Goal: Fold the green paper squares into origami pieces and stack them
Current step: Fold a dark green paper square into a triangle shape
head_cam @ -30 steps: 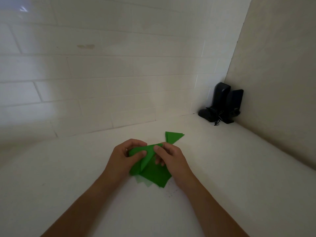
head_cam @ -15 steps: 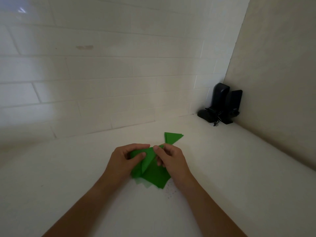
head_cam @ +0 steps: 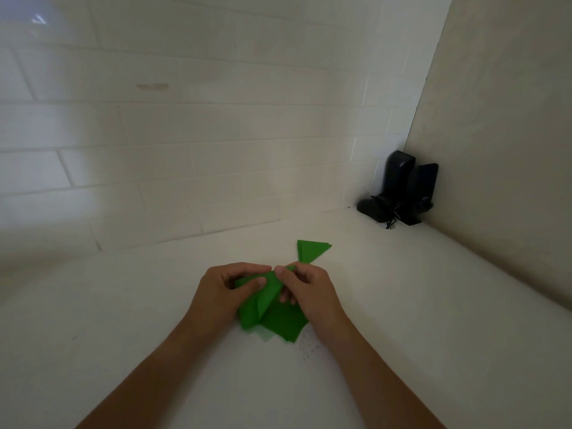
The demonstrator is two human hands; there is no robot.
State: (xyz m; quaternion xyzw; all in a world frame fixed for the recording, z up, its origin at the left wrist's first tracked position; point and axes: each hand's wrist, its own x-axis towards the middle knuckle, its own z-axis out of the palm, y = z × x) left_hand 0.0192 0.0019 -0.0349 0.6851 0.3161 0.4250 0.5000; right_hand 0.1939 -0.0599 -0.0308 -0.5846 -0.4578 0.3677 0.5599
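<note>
1. The left hand (head_cam: 221, 292) and right hand (head_cam: 305, 289) both pinch one green sheet (head_cam: 266, 297), half folded and lifted a little above the pile of flat green squares (head_cam: 284, 325) on the white desk (head_cam: 402, 305). The fingers of both hands are curled around the paper, with the thumbs on top.
2. Taking that pile as the landmark, the sheet in hand is directly over its far edge. The finished folded triangles (head_cam: 312, 250) lie just beyond the pile, toward the tiled wall (head_cam: 185, 150).
3. The step in hand looks like setting a crease. To do it well, line up the two edges at the tip between the thumbs before pressing.
4. Keep one thumb on the matched corner and run the other along the fold away from it, so the layers do not slip.
5. Press the crease down on bare desk beside the pile, not on the loose squares, which could shift or dent.
6. Then lay the piece squarely on the triangles beyond the pile.
</note>
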